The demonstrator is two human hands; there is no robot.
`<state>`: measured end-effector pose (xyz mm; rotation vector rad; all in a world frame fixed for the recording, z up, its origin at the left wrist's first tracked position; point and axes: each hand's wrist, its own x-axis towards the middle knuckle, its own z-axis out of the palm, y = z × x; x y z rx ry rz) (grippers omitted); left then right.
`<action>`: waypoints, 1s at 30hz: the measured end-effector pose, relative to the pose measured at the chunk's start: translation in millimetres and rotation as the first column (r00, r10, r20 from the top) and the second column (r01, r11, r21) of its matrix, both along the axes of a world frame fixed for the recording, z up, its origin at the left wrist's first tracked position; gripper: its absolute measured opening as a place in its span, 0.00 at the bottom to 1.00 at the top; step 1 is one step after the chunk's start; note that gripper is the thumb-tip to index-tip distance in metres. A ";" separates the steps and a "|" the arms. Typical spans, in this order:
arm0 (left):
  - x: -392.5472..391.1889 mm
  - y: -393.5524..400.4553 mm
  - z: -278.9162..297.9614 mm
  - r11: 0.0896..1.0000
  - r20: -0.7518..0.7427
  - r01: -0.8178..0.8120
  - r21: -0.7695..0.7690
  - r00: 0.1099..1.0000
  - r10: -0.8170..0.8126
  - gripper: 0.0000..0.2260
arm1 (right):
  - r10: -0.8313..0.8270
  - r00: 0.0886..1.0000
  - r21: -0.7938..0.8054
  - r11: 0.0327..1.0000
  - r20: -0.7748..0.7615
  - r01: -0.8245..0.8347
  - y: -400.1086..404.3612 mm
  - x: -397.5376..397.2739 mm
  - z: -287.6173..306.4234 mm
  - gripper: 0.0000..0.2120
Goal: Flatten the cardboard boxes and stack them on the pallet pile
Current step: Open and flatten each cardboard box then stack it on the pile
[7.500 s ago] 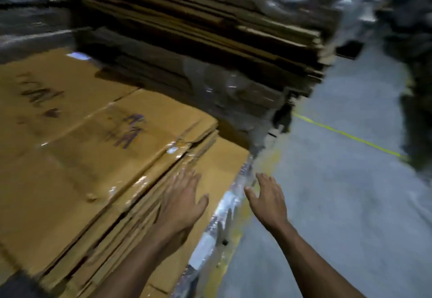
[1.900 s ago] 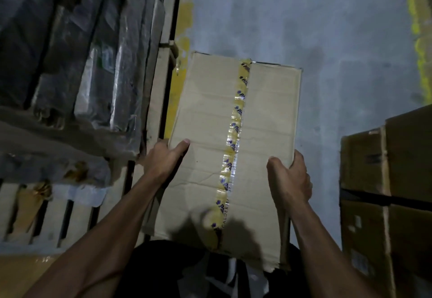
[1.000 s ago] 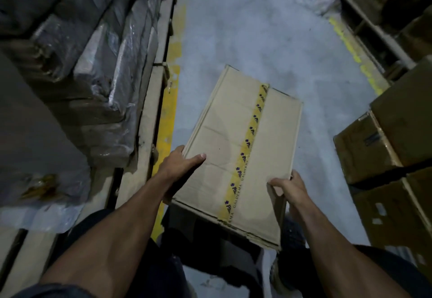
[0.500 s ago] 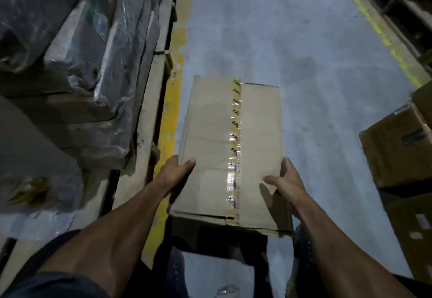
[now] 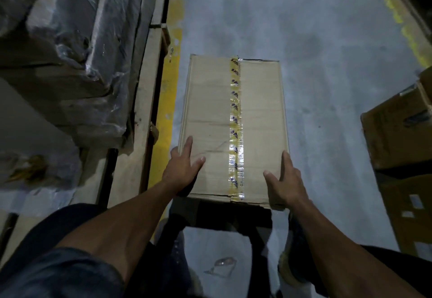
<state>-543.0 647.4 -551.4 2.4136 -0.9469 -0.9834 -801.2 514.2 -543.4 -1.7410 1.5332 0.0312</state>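
The box (image 5: 233, 129) stands on the grey floor (image 5: 327, 87) directly ahead of the person, long axis running away from the body; it is not yet flattened, its top face closed and sealed along the middle by a strip of yellow printed tape (image 5: 235, 122) that wraps over the near edge.

The left hand (image 5: 184, 169) lies at the near left corner, fingers straight and spread, thumb and forefinger on the top face, the rest over the left edge; it touches the box but does not curl round it. The right hand (image 5: 284, 180) sits at the near right corner, thumb on the top, fingers extended down the right side; likewise touching, not clenched; whether either presses hard cannot be told.

Handling, as judged: single-wall cardboard, creased and scuffed, probably light and empty; stiff across the panels while the tape holds, soft at the corners; the near right corner looks torn. The surface is matt and unlikely to slip; the tape is glossy and the slicker part. The seam is the place to break first, then hold by opposite long edges to collapse the sides.

A wooden pallet (image 5: 145, 110) bearing film-wrapped stock (image 5: 81, 40) lies just left, beyond a yellow line (image 5: 168, 110); more boxes (image 5: 402, 138) stand at right.
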 end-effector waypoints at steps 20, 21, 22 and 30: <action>-33.0 43.7 25.0 0.991 0.160 0.084 0.108 0.982 -0.100 0.48 | 0.128 0.980 -0.026 0.991 -0.155 -0.134 27.8 -14.7 15.2 0.52; -30.6 40.4 30.1 0.992 0.178 0.089 0.090 0.979 -0.104 0.47 | 0.114 0.982 -0.033 0.992 -0.152 -0.120 24.1 -13.4 21.0 0.51; -28.0 37.7 35.3 0.993 0.195 0.090 0.077 0.975 -0.103 0.47 | 0.101 0.983 -0.050 0.993 -0.151 -0.109 21.7 -11.9 27.6 0.49; -24.3 28.2 109.8 0.992 0.239 0.123 0.007 0.963 -0.121 0.30 | 0.014 0.981 -0.225 0.973 -0.195 -0.058 38.4 -5.6 93.3 0.30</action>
